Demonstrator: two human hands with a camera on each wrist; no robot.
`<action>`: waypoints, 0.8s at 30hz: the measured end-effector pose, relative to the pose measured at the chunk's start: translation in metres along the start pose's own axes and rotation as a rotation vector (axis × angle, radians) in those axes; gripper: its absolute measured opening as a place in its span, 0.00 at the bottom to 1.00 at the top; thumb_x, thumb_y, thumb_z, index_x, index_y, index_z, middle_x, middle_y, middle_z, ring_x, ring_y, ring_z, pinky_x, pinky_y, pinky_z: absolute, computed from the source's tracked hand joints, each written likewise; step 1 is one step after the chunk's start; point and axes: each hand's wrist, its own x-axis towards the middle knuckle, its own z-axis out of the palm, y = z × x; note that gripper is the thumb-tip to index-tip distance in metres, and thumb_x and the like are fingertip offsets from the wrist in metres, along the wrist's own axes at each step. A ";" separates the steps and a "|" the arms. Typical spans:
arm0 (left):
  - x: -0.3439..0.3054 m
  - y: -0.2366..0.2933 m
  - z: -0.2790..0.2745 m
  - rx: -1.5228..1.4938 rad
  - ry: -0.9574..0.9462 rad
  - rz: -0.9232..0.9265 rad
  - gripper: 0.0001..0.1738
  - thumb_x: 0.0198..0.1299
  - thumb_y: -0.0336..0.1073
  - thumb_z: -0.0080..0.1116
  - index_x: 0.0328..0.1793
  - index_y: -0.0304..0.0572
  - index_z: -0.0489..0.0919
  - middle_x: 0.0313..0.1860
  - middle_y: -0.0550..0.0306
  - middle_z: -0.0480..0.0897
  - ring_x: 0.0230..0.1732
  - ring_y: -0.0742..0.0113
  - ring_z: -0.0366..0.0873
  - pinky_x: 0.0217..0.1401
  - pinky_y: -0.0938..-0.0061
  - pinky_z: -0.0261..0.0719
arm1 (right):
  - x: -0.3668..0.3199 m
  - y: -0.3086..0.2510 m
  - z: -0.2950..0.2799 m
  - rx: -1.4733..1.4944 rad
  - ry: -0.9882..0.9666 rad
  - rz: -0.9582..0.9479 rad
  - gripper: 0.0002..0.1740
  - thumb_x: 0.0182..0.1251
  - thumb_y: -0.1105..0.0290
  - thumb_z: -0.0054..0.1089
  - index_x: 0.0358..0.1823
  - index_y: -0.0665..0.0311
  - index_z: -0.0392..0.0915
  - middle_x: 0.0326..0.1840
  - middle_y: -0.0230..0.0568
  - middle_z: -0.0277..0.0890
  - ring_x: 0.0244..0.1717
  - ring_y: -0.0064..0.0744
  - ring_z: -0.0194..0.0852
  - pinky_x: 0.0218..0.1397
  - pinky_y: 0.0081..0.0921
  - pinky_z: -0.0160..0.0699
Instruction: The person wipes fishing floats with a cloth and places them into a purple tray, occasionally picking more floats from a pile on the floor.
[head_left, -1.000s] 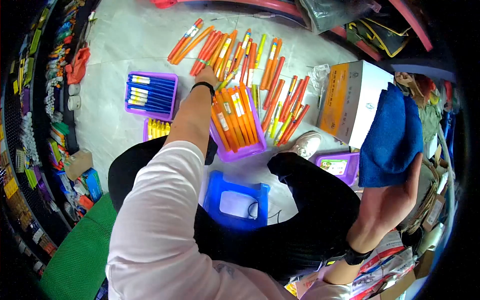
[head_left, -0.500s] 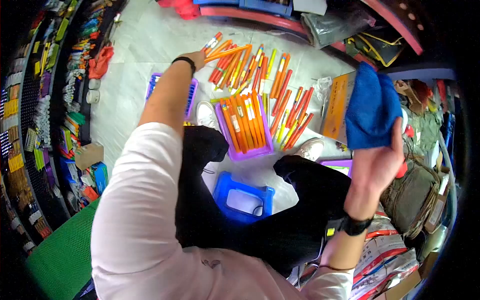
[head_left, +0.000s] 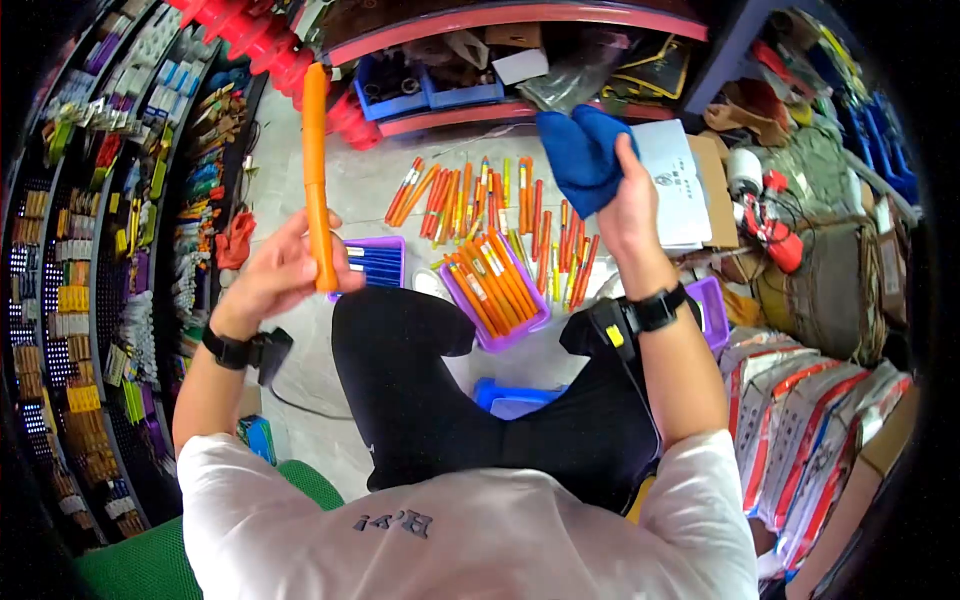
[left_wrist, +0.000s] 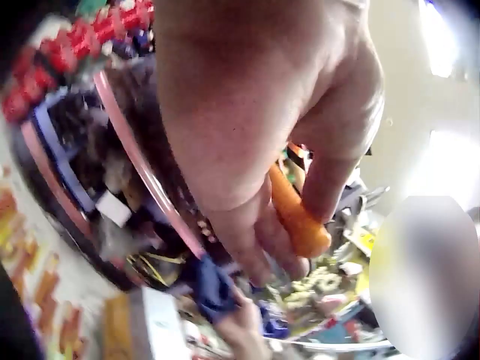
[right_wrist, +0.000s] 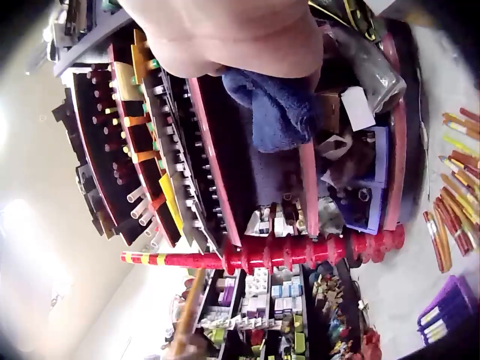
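Note:
In the head view my left hand (head_left: 290, 268) pinches the lower end of a long orange stick (head_left: 316, 170), held upright. The left wrist view shows the stick's end (left_wrist: 301, 225) between thumb and fingers of that hand (left_wrist: 270, 112). My right hand (head_left: 632, 205) grips a blue cloth (head_left: 582, 155), raised at the right; the right wrist view shows the cloth (right_wrist: 274, 109) hanging from the hand (right_wrist: 232, 34). Between the legs, a purple basket (head_left: 517, 338) holds several orange sticks (head_left: 490, 285). Red, orange and yellow sticks (head_left: 465, 195) lie in rows on the floor beyond.
Blue sticks (head_left: 372, 265) lie in another purple basket (head_left: 402, 250) at the left. A blue stool (head_left: 510, 397) stands between the legs. Stocked shelves (head_left: 85, 300) line the left. A white box (head_left: 680, 185) and stacked packages (head_left: 800, 420) are at the right.
My left hand has moved back from the floor sticks toward the body, bringing an orange stick upright. The right hand with the cloth has shifted left and forward in the head view, which has tilted up.

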 end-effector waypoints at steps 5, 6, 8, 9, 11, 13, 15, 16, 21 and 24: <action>0.045 -0.031 0.072 -0.599 -0.087 0.070 0.21 0.69 0.43 0.47 0.65 0.49 0.61 0.32 0.60 0.68 0.29 0.67 0.72 0.44 0.59 0.82 | 0.010 0.017 -0.013 -0.013 0.039 -0.027 0.22 0.74 0.57 0.45 0.55 0.70 0.75 0.54 0.42 0.77 0.52 0.30 0.76 0.59 0.27 0.70; 0.061 -0.050 0.077 -0.656 -0.062 0.047 0.20 0.70 0.44 0.44 0.64 0.50 0.62 0.31 0.61 0.67 0.27 0.69 0.69 0.40 0.62 0.81 | 0.010 0.018 -0.016 0.043 0.025 -0.001 0.23 0.74 0.57 0.46 0.54 0.71 0.75 0.54 0.41 0.77 0.51 0.30 0.76 0.59 0.26 0.70; 0.093 -0.085 0.092 -0.544 0.105 0.047 0.16 0.71 0.43 0.44 0.61 0.51 0.64 0.31 0.62 0.67 0.28 0.70 0.68 0.35 0.67 0.79 | 0.016 0.027 -0.027 0.026 0.077 0.004 0.23 0.73 0.56 0.48 0.54 0.71 0.76 0.52 0.40 0.78 0.50 0.28 0.76 0.58 0.26 0.70; 0.104 -0.103 0.099 -0.526 0.100 0.073 0.16 0.71 0.43 0.44 0.61 0.51 0.64 0.31 0.62 0.67 0.28 0.70 0.68 0.34 0.68 0.78 | 0.010 0.025 -0.021 -0.010 0.046 -0.028 0.24 0.73 0.55 0.48 0.52 0.70 0.77 0.49 0.39 0.79 0.48 0.27 0.76 0.57 0.26 0.70; 0.111 -0.120 0.109 -0.551 0.069 0.040 0.15 0.71 0.42 0.45 0.60 0.51 0.65 0.33 0.61 0.68 0.29 0.70 0.70 0.33 0.69 0.75 | -0.003 0.016 -0.008 -0.127 0.101 0.055 0.25 0.71 0.53 0.49 0.48 0.71 0.78 0.47 0.39 0.80 0.45 0.27 0.77 0.52 0.27 0.73; 0.112 -0.126 0.112 -0.464 0.136 -0.079 0.22 0.70 0.50 0.45 0.64 0.49 0.66 0.31 0.65 0.68 0.21 0.75 0.66 0.22 0.76 0.68 | 0.008 0.033 -0.010 -0.075 0.074 0.039 0.25 0.69 0.51 0.51 0.42 0.70 0.80 0.34 0.35 0.79 0.32 0.24 0.73 0.38 0.29 0.73; 0.115 -0.129 0.109 -0.403 0.137 -0.083 0.29 0.71 0.58 0.36 0.67 0.46 0.64 0.31 0.67 0.66 0.21 0.80 0.63 0.20 0.83 0.64 | 0.002 0.029 -0.001 -0.382 0.125 0.058 0.26 0.68 0.49 0.50 0.28 0.66 0.81 0.24 0.30 0.70 0.28 0.20 0.61 0.31 0.28 0.62; 0.120 -0.135 0.104 -0.394 0.155 -0.096 0.30 0.71 0.57 0.35 0.68 0.43 0.63 0.32 0.67 0.66 0.22 0.79 0.63 0.20 0.83 0.63 | 0.011 0.045 0.000 -0.309 0.042 0.009 0.27 0.68 0.47 0.50 0.29 0.66 0.79 0.23 0.28 0.70 0.27 0.21 0.61 0.30 0.28 0.64; 0.131 -0.144 0.100 -0.192 0.287 0.023 0.15 0.72 0.45 0.42 0.55 0.45 0.66 0.37 0.60 0.70 0.24 0.75 0.67 0.21 0.81 0.67 | -0.012 0.057 0.029 -0.701 -0.101 0.041 0.27 0.68 0.47 0.49 0.35 0.69 0.76 0.28 0.43 0.77 0.30 0.31 0.73 0.36 0.33 0.71; 0.135 -0.145 0.095 -0.028 0.370 0.018 0.10 0.70 0.41 0.49 0.46 0.46 0.64 0.35 0.59 0.71 0.22 0.74 0.69 0.20 0.81 0.71 | -0.007 0.073 0.035 -0.712 -0.095 -0.104 0.26 0.67 0.49 0.50 0.34 0.71 0.74 0.27 0.52 0.76 0.31 0.41 0.76 0.37 0.36 0.71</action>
